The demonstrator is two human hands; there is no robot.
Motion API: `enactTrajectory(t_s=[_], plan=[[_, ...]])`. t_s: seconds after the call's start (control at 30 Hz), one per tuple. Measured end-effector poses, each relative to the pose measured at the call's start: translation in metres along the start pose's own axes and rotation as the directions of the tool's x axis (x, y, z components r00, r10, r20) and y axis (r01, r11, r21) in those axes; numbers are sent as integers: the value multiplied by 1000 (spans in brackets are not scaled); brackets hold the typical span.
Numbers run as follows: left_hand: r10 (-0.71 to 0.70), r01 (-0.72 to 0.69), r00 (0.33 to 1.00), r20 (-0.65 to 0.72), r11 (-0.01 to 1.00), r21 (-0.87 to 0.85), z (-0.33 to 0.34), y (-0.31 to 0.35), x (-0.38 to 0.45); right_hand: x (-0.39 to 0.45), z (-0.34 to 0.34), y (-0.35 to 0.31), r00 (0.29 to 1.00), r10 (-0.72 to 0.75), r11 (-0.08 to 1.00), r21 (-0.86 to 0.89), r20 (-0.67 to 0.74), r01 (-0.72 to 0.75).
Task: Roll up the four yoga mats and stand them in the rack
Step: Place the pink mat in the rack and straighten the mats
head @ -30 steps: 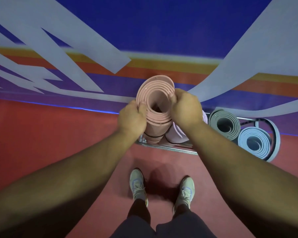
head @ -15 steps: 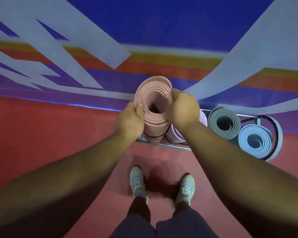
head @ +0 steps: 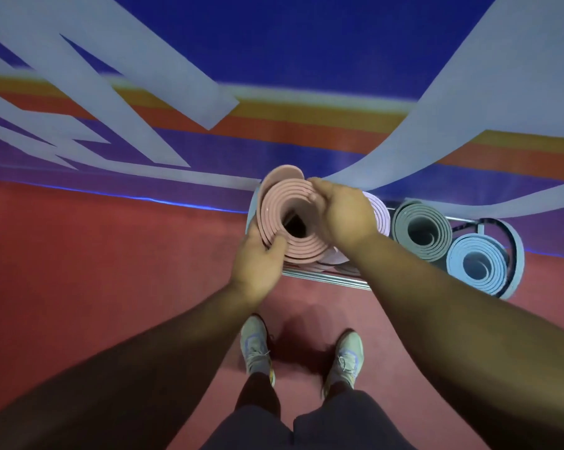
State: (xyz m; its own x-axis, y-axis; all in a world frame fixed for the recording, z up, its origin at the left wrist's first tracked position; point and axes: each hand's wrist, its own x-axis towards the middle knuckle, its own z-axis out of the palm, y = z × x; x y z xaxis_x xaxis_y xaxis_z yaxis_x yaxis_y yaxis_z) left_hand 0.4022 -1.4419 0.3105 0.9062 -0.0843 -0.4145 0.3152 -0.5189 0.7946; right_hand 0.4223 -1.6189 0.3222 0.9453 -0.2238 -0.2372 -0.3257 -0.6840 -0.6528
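Note:
A rolled pink yoga mat [head: 282,203] stands upright at the left end of the metal rack [head: 326,278], its open top facing me. My left hand [head: 258,264] grips the roll's near left rim, thumb on the coils. My right hand [head: 340,212] grips the right rim, fingers curled over the top edge. Behind my right hand a lilac rolled mat [head: 379,212] stands in the rack, mostly hidden. To the right stand a grey-green rolled mat [head: 422,230] and a light blue rolled mat [head: 479,264], its outer layer hanging loose.
The rack stands against a wall painted with blue, orange and pale stripes [head: 274,92]. Red floor [head: 95,254] spreads to the left and under my two feet [head: 301,355], which stand just in front of the rack.
The pink roll has dropped lower into the rack with both hands. My left hand slid down toward its near side and my right hand moved over its top rim.

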Motion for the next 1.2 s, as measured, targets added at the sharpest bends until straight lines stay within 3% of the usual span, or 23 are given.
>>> enactTrajectory(t_s=[0.13, 0.2, 0.27, 0.4, 0.5, 0.57, 0.7, 0.8, 0.97, 1.03, 1.1, 1.2], plan=[[-61, 55, 995, 78, 996, 73, -3, -26, 13, 2, 23, 15, 992, 48, 998, 34, 120, -52], [-91, 52, 986, 138, 963, 265, 0, -42, 11, -15, 40, 34, 976, 114, 991, 46, 186, -125], [-107, 53, 987, 120, 922, 385, 7, -53, 8, -29, 53, 48, 973, 145, 987, 50, 182, -156], [-5, -10, 999, 39, 928, 372, 14, -60, 9, -27, 68, 55, 961, 233, 963, 98, 152, -249], [69, -86, 996, 51, 730, 679, 12, -65, 17, -16, 78, 60, 952, 254, 961, 61, 173, -268], [10, -70, 997, 81, 618, 783, 11, -64, 28, -13, 87, 67, 950, 254, 966, 2, 182, -259], [-135, -70, 975, 177, 569, 820, 18, -65, 58, -8, 101, 78, 966, 250, 961, -137, 60, -240], [-125, -77, 977, 171, 546, 835, 23, -67, 73, 3, 107, 78, 976, 219, 972, -96, 17, -216], [-148, -79, 963, 224, 640, 764, 15, -71, 71, -19, 103, 85, 984, 176, 984, 8, -38, -176], [-83, -72, 984, 160, 631, 773, 11, -64, 56, -48, 95, 93, 981, 178, 983, 52, -78, -174], [108, -166, 986, 126, 591, 790, 16, -55, 33, -76, 84, 108, 972, 203, 979, 14, -123, -203], [286, -416, 908, 306, 540, 731, 41, -36, -1, -107, 58, 136, 942, 282, 953, -64, -180, -297]])
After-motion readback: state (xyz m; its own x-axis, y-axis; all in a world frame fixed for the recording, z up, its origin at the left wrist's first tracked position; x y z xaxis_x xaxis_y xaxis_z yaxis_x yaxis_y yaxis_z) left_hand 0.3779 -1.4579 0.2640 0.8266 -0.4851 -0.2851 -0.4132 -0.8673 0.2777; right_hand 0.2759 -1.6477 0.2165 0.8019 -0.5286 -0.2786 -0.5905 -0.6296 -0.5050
